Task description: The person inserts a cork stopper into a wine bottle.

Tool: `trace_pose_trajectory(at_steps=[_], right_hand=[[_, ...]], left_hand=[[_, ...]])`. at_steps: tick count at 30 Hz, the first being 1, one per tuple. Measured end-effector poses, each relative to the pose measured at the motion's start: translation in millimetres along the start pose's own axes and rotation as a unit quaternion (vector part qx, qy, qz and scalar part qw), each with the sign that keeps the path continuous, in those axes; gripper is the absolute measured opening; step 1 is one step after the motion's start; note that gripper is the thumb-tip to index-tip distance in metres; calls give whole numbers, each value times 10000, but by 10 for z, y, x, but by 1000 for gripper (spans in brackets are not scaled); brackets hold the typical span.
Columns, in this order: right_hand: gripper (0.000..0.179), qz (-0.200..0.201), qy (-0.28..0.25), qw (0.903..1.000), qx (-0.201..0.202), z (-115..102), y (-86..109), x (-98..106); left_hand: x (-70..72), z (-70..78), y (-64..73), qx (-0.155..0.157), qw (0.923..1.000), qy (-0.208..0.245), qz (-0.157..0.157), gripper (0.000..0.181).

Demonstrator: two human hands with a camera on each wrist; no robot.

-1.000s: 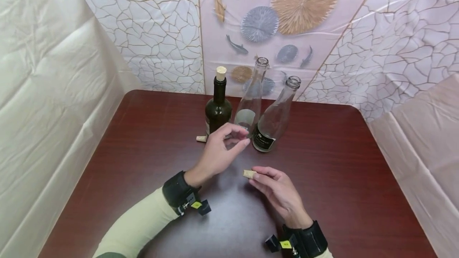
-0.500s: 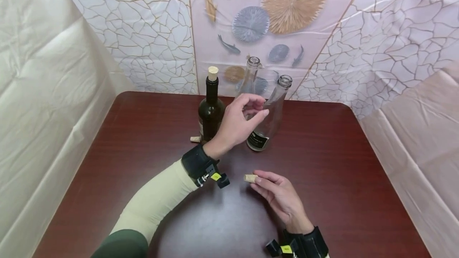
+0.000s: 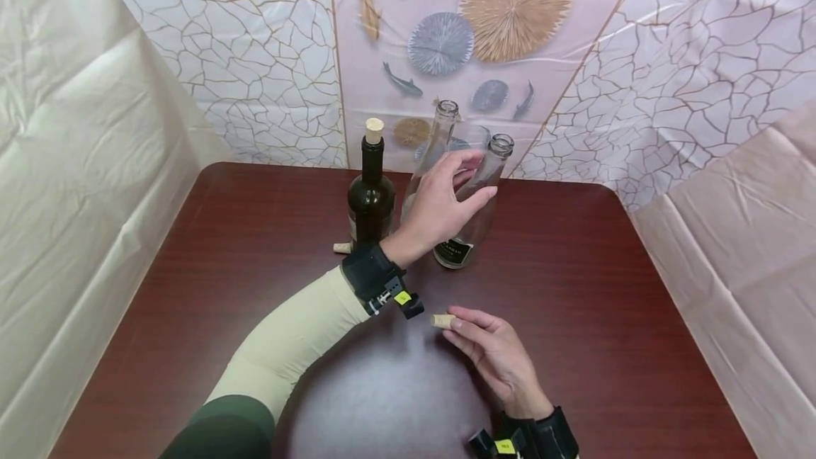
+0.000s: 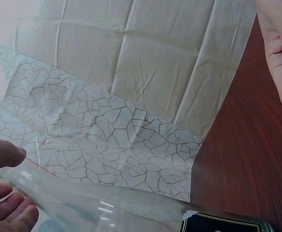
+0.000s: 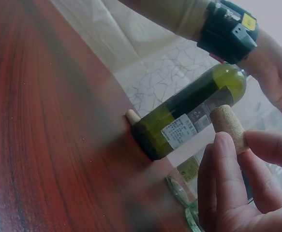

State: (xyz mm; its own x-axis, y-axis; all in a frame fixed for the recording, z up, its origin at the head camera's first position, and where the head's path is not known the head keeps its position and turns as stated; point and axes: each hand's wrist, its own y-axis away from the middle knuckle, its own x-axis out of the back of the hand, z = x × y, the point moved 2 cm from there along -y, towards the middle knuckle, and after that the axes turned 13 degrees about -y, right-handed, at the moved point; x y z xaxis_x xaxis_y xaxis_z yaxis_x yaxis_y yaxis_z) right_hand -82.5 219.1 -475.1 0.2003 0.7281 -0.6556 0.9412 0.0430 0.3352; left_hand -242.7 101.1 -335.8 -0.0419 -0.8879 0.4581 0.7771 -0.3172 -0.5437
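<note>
No words are showing clearly enough to read. In the head view's middle, a black label (image 3: 453, 253) is showing tiny pale letters on a clear bottle (image 3: 491, 170). In the right wrist view's middle, a white label (image 5: 179, 131) is showing tiny print on a green bottle (image 5: 191, 99). Lower in the head view, yellow tags (image 3: 402, 297) are showing blurry marks on black wristbands (image 3: 370, 273).

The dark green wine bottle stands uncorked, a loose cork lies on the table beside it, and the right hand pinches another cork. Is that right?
Not quite: the dark green wine bottle is corked; the head view shows a cork stopper in its mouth. The rest holds: a loose cork lies on the table beside it, and the right hand pinches another cork.
</note>
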Motion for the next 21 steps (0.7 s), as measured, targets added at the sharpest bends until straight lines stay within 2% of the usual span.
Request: trace_pose_trajectory(at_steps=[4,12,21], right_hand=[[21,101,36,9999,-77,9,-6,0],[26,266,58,9995,-161,41,-20,-3],[28,282,65,9995,-131,59,-43,2]], left_hand=[[-53,33,-41,54,9998,-173,4,53],[-147,36,-76,294,9942,-1032,-35,45],[-137,16,-75,204,9899,-1404,-80,44]])
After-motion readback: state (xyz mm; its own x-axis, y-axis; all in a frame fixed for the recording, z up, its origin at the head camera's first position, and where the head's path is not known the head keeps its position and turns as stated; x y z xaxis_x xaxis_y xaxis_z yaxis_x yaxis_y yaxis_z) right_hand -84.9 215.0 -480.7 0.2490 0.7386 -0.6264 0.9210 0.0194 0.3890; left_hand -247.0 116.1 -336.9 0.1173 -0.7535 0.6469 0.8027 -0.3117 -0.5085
